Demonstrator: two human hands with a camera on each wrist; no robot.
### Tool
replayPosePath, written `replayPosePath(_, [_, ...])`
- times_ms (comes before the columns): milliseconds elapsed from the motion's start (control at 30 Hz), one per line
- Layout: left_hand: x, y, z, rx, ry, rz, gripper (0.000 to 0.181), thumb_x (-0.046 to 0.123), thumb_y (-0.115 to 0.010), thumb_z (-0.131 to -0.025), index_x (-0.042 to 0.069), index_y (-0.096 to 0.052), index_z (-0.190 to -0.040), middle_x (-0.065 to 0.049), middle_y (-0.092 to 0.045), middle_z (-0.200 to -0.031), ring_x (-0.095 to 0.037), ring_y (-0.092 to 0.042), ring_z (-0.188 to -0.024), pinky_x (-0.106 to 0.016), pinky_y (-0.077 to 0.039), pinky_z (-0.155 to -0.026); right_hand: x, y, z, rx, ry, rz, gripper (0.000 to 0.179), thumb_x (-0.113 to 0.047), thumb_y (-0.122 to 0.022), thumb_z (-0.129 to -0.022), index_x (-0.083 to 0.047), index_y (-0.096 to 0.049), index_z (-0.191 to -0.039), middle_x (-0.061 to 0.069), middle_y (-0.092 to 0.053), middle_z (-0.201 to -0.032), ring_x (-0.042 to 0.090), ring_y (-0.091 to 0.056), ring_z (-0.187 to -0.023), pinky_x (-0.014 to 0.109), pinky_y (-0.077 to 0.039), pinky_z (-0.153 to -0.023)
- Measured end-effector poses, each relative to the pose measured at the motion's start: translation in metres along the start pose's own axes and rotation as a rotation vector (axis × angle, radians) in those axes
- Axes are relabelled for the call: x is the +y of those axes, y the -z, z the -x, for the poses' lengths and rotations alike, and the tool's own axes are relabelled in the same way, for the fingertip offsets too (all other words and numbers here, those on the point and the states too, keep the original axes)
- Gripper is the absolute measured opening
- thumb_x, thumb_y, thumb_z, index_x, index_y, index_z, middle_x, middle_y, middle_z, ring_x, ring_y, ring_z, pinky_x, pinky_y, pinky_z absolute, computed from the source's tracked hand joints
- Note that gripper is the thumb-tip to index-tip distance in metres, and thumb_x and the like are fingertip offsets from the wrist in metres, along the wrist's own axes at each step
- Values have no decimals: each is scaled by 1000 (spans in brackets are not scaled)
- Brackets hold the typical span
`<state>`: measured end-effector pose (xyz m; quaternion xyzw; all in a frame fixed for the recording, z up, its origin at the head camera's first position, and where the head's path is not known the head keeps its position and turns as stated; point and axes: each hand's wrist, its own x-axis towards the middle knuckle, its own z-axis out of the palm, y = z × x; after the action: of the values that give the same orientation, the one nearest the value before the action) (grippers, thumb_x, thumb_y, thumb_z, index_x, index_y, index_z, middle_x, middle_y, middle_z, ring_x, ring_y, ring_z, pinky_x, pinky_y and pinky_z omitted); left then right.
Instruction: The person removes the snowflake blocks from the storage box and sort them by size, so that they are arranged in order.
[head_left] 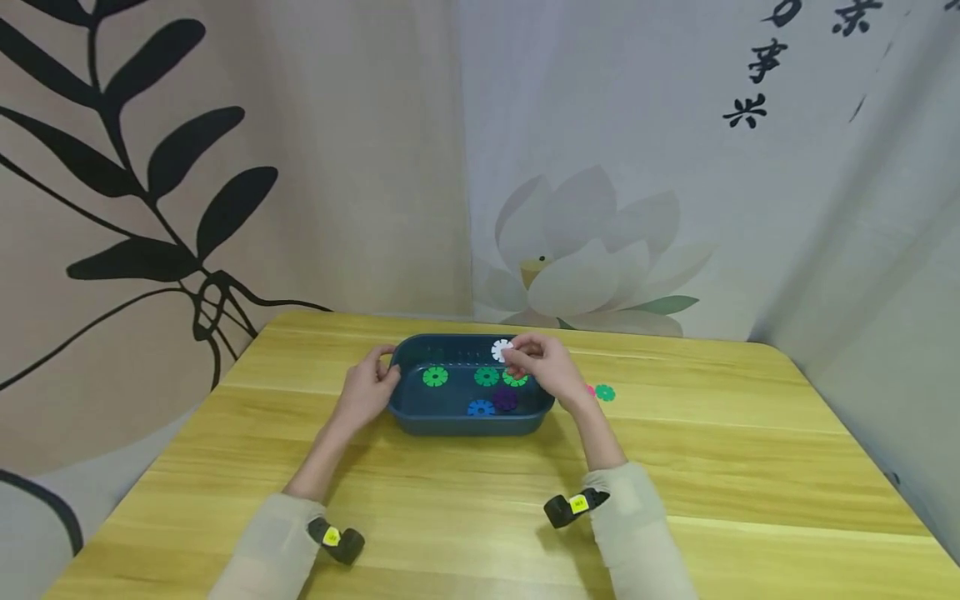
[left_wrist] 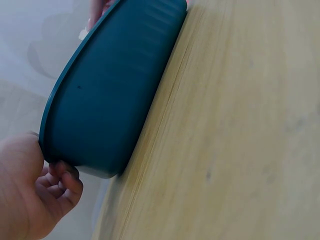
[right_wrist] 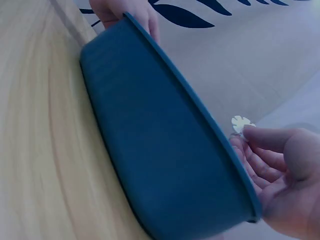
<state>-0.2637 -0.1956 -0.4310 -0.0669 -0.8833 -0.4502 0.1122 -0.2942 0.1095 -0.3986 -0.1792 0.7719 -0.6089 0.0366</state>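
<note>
Pinching a white disc (head_left: pixel 500 351) over the right half of the tub (head_left: pixel 471 427) with the right hand (head_left: pixel 546 367); gripping the tub's left rim with the left hand (head_left: pixel 363 390); working above green discs (head_left: pixel 435 377), a blue disc (head_left: pixel 481 407) and a purple disc (head_left: pixel 506 399) inside the tub.

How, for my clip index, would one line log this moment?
left hand: grips bin; right hand: pinches white disc; bin: on table, other discs inside

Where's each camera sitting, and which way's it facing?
Head: on the head, facing forward and down at tub and table; left hand, right hand, sleeves show.
Left wrist: on that wrist, facing the tub's outside; left hand, part of right hand show.
Right wrist: on that wrist, facing the tub's outside; both hands show.
Head and right wrist share the white disc.
</note>
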Motion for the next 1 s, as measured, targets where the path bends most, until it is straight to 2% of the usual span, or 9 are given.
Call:
replayPosePath(100, [1,0,0,-3,-3,4,41,5,-54,-101,-8,-49,-140,-5,-49,-71,-16,-45,-57,-28,-39,-55,-1,10,4,23,11,4,22,-14,-66,-99,6,-62,-107,22,-70,-96,24,-68,-76,39,-57,-77])
replayPosePath(300, [1,-1,-1,-1,-6,7,41,4,-54,-100,-8,-49,-139,-5,-49,-71,-16,-45,-58,-28,-39,-55,1,28,11,53,1,10,22,-13,-67,-98,6,-62,-108,26,-68,-100,39,-68,-84,38,-58,-75])
replayPosePath(367, [1,-1,-1,1,-5,7,41,4,-55,-100,-8,-49,-139,-5,-49,-71,-17,-45,-58,-28,-39,-55,2,34,13,62,-10,14,23,-14,-67,-98,6,-62,-109,26,-67,-100,39,-68,-84,38,-58,-75])
replayPosePath(500, [-1,-1,-1,5,-3,2,42,4,-55,-100,-8,-49,-140,-5,-49,-71,-17,-45,-59,-28,-38,-55,5,46,17,84,-29,34,25,-16,-67,-98,6,-61,-109,24,-68,-98,29,-69,-80,41,-58,-77])
replayPosePath(733, [-2,-1,-1,7,-12,0,41,4,-55,-100,-8,-50,-139,-4,-48,-70,-16,-44,-58,-28,-38,-55,11,65,26,102,-51,92,26,-16,-65,-100,7,-60,-110,27,-67,-100,39,-67,-84,45,-57,-80])
replayPosePath(900, [-2,-2,-1,7,-15,-4,41,4,-54,-100,-8,-50,-139,-5,-48,-70,-15,-44,-57,-28,-38,-54,20,80,34,112,-83,134,26,-15,-64,-100,8,-59,-111,16,-69,-93,40,-67,-86,48,-57,-80])
replayPosePath(1000, [-2,-2,-1,8,-17,-4,41,4,-55,-100,-8,-50,-138,-4,-48,-70,-15,-43,-57,-28,-38,-54,25,90,40,112,-104,165,28,-16,-63,-101,9,-58,-112,15,-69,-93,39,-67,-86,48,-57,-80])
